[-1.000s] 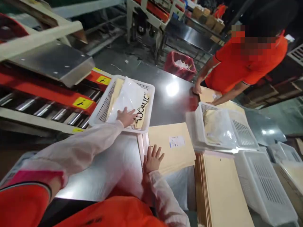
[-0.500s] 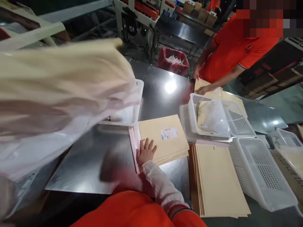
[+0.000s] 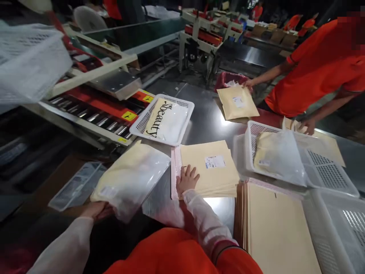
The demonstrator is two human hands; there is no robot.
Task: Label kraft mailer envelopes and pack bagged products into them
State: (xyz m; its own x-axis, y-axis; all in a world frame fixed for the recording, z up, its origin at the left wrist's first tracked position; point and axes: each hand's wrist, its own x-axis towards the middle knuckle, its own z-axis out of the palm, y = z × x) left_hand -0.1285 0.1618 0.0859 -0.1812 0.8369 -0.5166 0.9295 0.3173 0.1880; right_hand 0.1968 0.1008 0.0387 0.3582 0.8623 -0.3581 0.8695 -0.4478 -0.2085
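My left hand (image 3: 98, 209) grips the lower left corner of a plastic bag (image 3: 134, 175) with something cream-coloured inside. The bag hangs tilted over the near left table edge, and a small label shows on it. Spread flat, my right hand (image 3: 187, 180) rests on the left part of a stack of padded envelopes (image 3: 196, 156), near their pinkish flap edge. A white printed label lies on the top envelope. Just behind the stack, a white basket (image 3: 182, 141) holds another bagged item marked "Sbeauty" (image 3: 167, 120).
To the right are a taller envelope pile (image 3: 279, 228), a basket with a bagged item (image 3: 253, 129) and another white basket (image 3: 327, 228). Across the table a co-worker (image 3: 316, 64) holds a filled envelope (image 3: 236, 102). A roller conveyor (image 3: 94, 110) runs at left.
The plastic bag has come down from high on the left, uncovering the basket and conveyor. My right hand stays on the envelopes. The co-worker now holds up an envelope.
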